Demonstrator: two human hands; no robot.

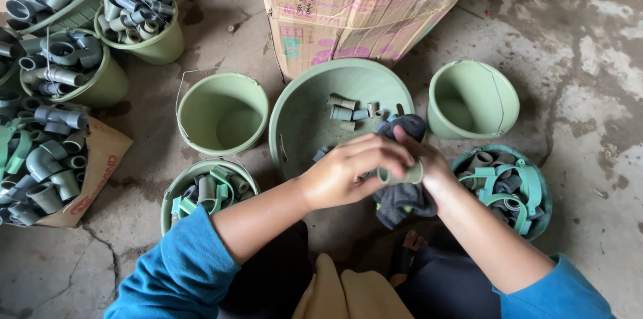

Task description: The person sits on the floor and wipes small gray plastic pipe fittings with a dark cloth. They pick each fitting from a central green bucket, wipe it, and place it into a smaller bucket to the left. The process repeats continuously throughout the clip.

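Note:
My left hand (348, 172) pinches a short pale green pipe fitting (402, 175) by its near end. My right hand (429, 158) is wrapped in a dark grey cloth (402, 202) and presses against the same fitting from the far side. Both hands hover over the near rim of a large green basin (301, 108) that holds several small grey fittings (345, 108).
An empty green bucket (222, 113) stands left of the basin, another (472, 99) to its right. Buckets with green and grey parts sit near left (207, 188) and near right (509, 185). A cardboard box (362, 8) stands behind; more buckets of grey fittings (67, 71) crowd the left.

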